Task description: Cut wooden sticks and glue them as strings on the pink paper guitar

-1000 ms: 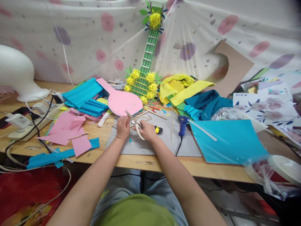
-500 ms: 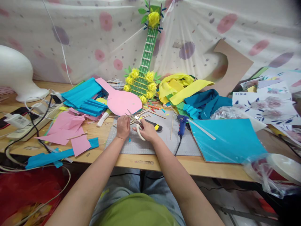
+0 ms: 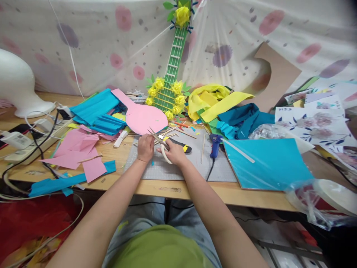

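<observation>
My right hand [image 3: 174,150] is closed around the white-handled scissors [image 3: 166,155], whose metal blades are spread and point up and left. Beside the blades my left hand [image 3: 145,148] has its fingers pinched together; whatever lies between them is hidden or too small to make out. Just beyond both hands lies a pink guitar-shaped cut-out [image 3: 146,117], its narrow neck toward the upper left. A black and yellow utility knife [image 3: 182,146] rests behind my right hand on the grey cutting mat [image 3: 192,167]. Thin wooden sticks [image 3: 203,149] are scattered around.
A green toy guitar with yellow paper flowers [image 3: 167,95] leans at the back. Right of the mat are a blue glue gun [image 3: 215,146] and a blue sheet [image 3: 269,165]. Pink paper [image 3: 76,149], blue crepe paper [image 3: 95,108] and a power strip [image 3: 39,145] lie left.
The whole view has shifted slightly, with things sitting a little higher. Both hands and the scissors hold nearly the same place and pose.
</observation>
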Demonstrator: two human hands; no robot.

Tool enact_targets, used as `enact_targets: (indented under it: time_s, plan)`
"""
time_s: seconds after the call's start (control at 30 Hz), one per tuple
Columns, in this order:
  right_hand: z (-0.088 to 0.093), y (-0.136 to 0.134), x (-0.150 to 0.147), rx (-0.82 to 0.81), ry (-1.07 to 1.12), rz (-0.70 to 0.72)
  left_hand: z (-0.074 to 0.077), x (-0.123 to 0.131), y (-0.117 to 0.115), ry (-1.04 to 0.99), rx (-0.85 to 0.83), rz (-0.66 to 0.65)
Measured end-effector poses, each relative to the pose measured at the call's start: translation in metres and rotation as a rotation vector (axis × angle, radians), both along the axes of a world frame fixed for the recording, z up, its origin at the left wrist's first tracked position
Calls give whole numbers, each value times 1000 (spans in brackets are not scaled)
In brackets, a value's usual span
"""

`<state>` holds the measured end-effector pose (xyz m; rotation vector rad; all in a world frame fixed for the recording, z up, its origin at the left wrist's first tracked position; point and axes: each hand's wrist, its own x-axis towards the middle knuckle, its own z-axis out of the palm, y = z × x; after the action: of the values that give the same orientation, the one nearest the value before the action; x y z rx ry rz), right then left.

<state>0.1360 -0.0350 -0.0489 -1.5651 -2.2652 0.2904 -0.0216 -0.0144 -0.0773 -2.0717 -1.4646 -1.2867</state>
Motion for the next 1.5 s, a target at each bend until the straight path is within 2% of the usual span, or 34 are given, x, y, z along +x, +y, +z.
enact_targets:
  time_s: [0.23, 0.43, 0.7, 0.9, 1.0, 1.23, 1.33, 1.5]
  plan:
    - [-5, 3, -1, 62, -29, -79, 1, 2, 0, -15, -39, 17]
    - [-5, 4, 2, 65, 28, -272, 2, 2, -1, -67, -33, 19]
    - [-2, 13, 33, 5, 263, -532, 3, 4, -2, 11, -51, 38]
    - [0, 21, 57, -32, 263, -717, 4, 5, -3, 39, -48, 72]
    - [-3, 22, 62, -40, 255, -722, 6, 6, -5, 66, -48, 102]
    - [-14, 31, 65, 63, 160, -707, 10, 6, -10, 150, -106, 121]
    - [-9, 47, 74, 62, 31, -657, 10, 7, -9, 189, -108, 145]
    - [2, 77, 82, -36, -134, -567, 10, 7, -9, 221, -105, 177]
